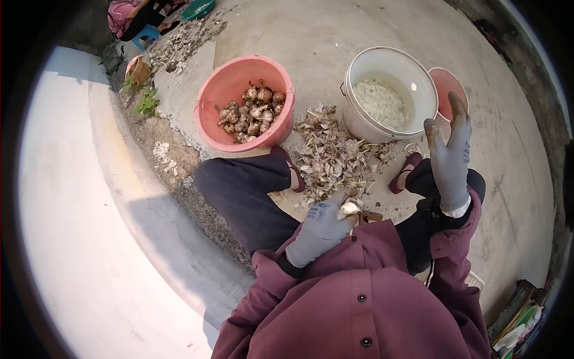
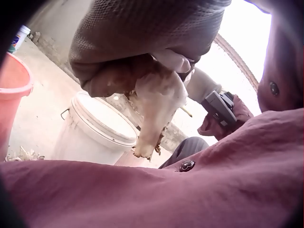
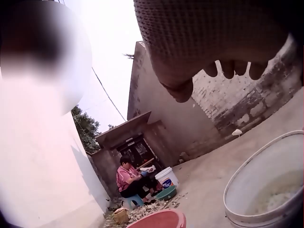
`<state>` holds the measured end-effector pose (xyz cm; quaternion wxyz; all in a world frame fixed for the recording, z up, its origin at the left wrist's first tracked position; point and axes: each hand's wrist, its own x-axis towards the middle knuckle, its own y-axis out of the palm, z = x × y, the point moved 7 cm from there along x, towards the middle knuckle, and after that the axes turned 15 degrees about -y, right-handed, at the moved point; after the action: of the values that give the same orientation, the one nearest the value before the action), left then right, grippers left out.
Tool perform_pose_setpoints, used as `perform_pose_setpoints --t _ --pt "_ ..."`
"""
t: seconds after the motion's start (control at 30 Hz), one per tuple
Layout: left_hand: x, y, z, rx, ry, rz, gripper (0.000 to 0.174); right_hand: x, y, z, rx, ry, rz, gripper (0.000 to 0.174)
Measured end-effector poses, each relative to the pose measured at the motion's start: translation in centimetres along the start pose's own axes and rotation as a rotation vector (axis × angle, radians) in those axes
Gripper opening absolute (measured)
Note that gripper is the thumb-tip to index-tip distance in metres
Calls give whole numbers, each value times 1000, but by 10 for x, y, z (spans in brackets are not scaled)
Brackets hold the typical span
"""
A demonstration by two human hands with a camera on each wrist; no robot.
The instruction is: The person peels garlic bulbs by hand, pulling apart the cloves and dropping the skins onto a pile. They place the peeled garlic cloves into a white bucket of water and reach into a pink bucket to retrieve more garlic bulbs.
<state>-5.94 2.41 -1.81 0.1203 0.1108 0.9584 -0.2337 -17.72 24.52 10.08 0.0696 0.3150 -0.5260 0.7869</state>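
My gloved left hand [image 1: 323,230] grips a partly peeled garlic bulb [image 1: 348,209] close to the shirt front. In the left wrist view, papery skin and the cut stalk of the garlic bulb [image 2: 159,107] stick out below the curled fingers. The gloved right hand [image 1: 451,157] is raised on the right, fingers spread and holding nothing. Left of it stands a white bucket [image 1: 391,130] with peeled garlic cloves [image 1: 379,105] in liquid. A small white piece, like a clove [image 3: 237,132], appears in mid-air above the bucket's rim in the right wrist view.
A pink tub [image 1: 206,113] holds unpeeled, soil-stained garlic bulbs [image 1: 254,113]. Garlic skins [image 1: 335,152] litter the ground between the feet. Behind the white bucket is a smaller pink bucket [image 1: 445,84]. Another person [image 3: 128,178] sits farther off beside a green basin [image 3: 166,193]. A pale wall [image 1: 78,197] runs along the left.
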Motion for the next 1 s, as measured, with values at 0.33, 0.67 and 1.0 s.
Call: perform_pose_setpoints --t 0.33,0.67,1.0 --pt "3 35 13 -299 -297 297 48 -95 60 103 861 103 550 37" --pt "9 19 -21 -367 28 182 45 -72 36 110 725 -294 299 40" --pt "17 7 -43 -416 80 215 37 -75 31 102 777 -184 322 23"
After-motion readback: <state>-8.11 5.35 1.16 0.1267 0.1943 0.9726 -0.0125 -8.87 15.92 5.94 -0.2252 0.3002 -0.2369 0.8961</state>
